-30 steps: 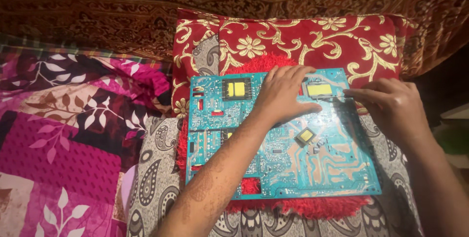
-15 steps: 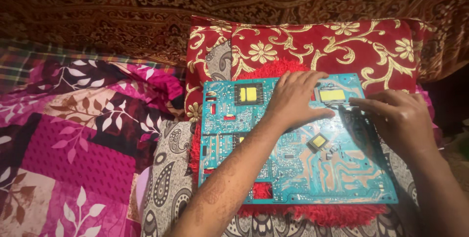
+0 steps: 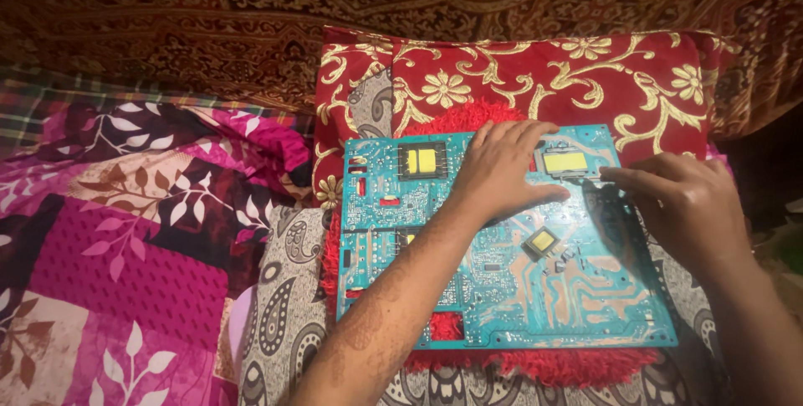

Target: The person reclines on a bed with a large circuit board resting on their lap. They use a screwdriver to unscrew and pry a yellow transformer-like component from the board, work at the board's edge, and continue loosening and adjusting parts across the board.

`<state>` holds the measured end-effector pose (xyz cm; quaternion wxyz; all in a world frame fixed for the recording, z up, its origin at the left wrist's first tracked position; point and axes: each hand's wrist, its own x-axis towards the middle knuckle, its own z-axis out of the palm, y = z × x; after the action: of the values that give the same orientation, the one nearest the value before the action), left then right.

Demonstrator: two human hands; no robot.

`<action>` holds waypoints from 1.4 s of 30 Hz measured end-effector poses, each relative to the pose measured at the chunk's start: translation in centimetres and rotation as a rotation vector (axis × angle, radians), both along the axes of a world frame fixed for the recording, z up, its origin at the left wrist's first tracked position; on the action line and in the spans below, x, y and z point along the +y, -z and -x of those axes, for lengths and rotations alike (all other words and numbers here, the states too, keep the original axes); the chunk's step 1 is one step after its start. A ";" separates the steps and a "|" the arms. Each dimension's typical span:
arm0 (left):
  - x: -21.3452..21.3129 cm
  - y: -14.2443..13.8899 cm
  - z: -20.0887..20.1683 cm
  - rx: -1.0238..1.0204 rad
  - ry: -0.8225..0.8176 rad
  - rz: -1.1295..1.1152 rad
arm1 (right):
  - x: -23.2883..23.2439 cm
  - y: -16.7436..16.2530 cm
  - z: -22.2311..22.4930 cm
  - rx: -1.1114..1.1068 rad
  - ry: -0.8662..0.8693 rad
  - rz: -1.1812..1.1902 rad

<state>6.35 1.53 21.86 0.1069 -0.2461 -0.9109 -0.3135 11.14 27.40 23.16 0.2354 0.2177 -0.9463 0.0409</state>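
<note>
Board [image 3: 502,272], teal and flat, lies solder side up on a shaggy red mat [image 3: 535,368], which cushions it and probably keeps it from sliding. The left hand [image 3: 502,173] rests palm down on the board's far half, fingers spread and pressed flat, apparently to steady it. Just right of that hand, the right hand [image 3: 682,205] hovers over the board's far right corner with its fingers drawn together; whether they pinch something, I cannot tell. A yellow part [image 3: 565,161] sits between the two hands. The board's long axis runs left to right across the person, slightly skewed, its near edge under the left forearm. Beyond both hands lies a red pillow [image 3: 585,88].
</note>
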 end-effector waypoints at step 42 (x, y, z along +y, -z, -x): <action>0.9 -0.2 -0.9 0.090 0.070 0.017 | -3.0 0.4 -2.7 0.133 0.088 0.141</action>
<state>7.21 2.39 22.03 0.1345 -0.2926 -0.8987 -0.2978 13.86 24.39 22.77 0.3141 0.1609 -0.9320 0.0824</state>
